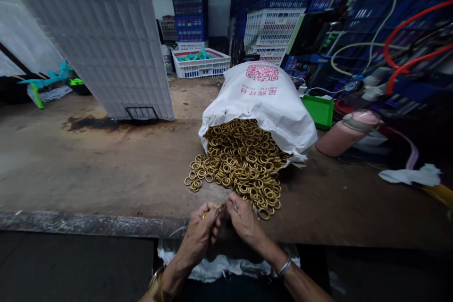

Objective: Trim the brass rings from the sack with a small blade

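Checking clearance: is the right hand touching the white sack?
Apart: in the head view, spilled rings separate the right hand from the white sack.

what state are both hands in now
Left hand: closed, holding at least one golden ring.
Right hand: pinched closed, on what cannot be told.

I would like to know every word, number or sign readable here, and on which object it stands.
"星辉环材": white sack, red print, upside down.
"300834": same sack; characters beside it too small to read surely.
QR code: same sack, no readable text.
Blue crates, white crates: labels too small or blurred.
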Demonstrator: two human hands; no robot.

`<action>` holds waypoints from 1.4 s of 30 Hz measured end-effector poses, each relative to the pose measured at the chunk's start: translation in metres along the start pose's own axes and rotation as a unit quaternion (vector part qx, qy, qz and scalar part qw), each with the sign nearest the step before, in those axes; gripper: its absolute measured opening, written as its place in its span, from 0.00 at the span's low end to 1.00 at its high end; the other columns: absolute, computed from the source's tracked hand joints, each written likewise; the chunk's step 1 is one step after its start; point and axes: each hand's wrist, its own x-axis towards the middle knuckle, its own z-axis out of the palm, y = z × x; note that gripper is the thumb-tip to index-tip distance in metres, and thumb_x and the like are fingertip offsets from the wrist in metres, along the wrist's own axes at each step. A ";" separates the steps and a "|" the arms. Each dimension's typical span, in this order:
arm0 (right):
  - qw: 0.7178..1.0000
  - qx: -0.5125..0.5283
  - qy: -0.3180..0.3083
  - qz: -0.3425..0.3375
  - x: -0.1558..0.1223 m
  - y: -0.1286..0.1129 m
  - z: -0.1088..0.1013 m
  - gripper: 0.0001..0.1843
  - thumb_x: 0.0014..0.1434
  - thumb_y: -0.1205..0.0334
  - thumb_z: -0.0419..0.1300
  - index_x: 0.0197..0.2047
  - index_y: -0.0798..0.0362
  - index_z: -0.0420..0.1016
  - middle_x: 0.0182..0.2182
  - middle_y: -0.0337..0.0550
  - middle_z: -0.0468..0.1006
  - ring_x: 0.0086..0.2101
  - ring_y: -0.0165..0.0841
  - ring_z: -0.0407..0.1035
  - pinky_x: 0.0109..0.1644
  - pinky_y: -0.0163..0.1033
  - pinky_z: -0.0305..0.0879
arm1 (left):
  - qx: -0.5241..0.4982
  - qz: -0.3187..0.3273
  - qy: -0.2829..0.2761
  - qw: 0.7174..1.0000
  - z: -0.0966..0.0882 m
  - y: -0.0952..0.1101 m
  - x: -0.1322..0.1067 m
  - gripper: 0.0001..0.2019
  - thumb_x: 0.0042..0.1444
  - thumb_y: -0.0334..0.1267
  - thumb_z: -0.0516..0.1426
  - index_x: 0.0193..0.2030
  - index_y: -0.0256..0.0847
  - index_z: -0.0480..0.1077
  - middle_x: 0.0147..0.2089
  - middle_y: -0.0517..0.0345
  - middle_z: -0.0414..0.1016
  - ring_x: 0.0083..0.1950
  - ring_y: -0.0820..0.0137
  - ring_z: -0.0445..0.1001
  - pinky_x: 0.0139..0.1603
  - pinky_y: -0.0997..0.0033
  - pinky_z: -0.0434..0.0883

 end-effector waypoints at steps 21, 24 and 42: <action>0.931 -0.364 -0.022 -0.009 0.035 -0.025 0.017 0.14 0.51 0.74 0.47 0.40 0.55 0.63 0.28 0.45 0.75 0.28 0.33 0.69 0.28 0.35 0.50 | -0.139 -0.012 -0.013 0.990 -0.019 0.006 -0.017 0.13 0.49 0.47 0.56 0.28 0.38 0.61 0.22 0.64 0.64 0.17 0.81 0.58 0.13 0.82 0.55; 0.924 -0.381 -0.014 -0.016 0.048 -0.032 0.026 0.14 0.52 0.71 0.50 0.44 0.54 0.61 0.32 0.46 0.76 0.31 0.35 0.70 0.30 0.35 0.52 | -0.176 -0.012 -0.007 0.984 -0.024 0.007 -0.014 0.14 0.49 0.45 0.56 0.25 0.37 0.60 0.28 0.56 0.69 0.21 0.78 0.64 0.14 0.81 0.58; 0.979 -0.197 -0.046 -0.026 0.039 -0.012 0.018 0.04 0.54 0.68 0.47 0.33 0.54 0.62 0.25 0.40 0.70 0.27 0.29 0.64 0.30 0.32 0.53 | -0.245 -0.023 0.022 0.969 -0.039 0.014 -0.002 0.11 0.45 0.41 0.60 0.26 0.36 0.64 0.26 0.61 0.67 0.24 0.77 0.66 0.17 0.82 0.58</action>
